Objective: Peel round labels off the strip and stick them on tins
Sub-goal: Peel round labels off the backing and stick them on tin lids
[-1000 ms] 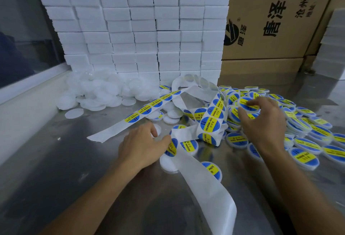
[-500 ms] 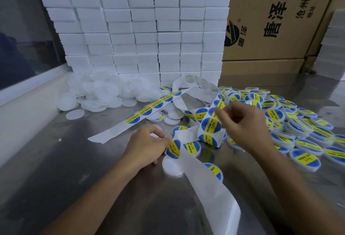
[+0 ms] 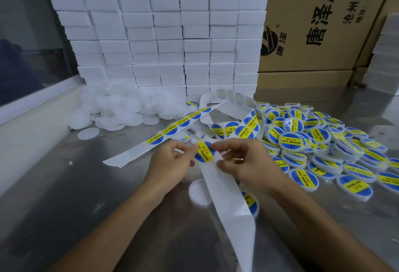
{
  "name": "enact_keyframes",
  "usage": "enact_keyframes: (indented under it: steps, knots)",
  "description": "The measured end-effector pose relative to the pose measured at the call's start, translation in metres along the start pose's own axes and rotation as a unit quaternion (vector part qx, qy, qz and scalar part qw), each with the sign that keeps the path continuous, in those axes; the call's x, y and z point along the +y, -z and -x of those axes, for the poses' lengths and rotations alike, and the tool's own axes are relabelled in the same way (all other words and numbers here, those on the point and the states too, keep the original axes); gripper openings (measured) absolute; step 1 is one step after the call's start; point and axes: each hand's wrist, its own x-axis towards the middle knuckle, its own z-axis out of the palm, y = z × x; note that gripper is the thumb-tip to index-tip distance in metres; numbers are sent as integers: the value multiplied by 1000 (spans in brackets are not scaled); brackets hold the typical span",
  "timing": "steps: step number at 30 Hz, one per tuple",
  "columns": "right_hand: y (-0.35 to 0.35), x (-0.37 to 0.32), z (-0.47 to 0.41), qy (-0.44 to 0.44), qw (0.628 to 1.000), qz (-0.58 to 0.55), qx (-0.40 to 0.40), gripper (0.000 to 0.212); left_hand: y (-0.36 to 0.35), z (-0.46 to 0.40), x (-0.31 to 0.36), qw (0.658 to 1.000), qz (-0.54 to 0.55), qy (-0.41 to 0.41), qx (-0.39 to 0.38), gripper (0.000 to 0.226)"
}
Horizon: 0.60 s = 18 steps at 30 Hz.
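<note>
Near the counter's (image 3: 90, 217) front edge, a bare tin (image 3: 199, 190) waits half under the spent strip (image 3: 228, 202). Just past it, the left hand (image 3: 170, 165) and right hand (image 3: 248, 163) both pinch at one label (image 3: 204, 151), so this looks like the peeling step. Next up is probably lifting it clean and pressing it flat onto that tin. Labelled tins (image 3: 313, 142) pile toward the right edge, blanks (image 3: 121, 107) by the back-left.
</note>
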Motion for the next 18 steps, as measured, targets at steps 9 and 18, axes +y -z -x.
enact_keyframes:
  steps: [9,18]
  knots:
    - [-6,-2,-2,40,989,-111,88,36,-3,11,10,982,170,-43,-67,13]
    - [-10,9,-2,273,921,186,204,13,-9,11,7,980,104,-169,5,23]
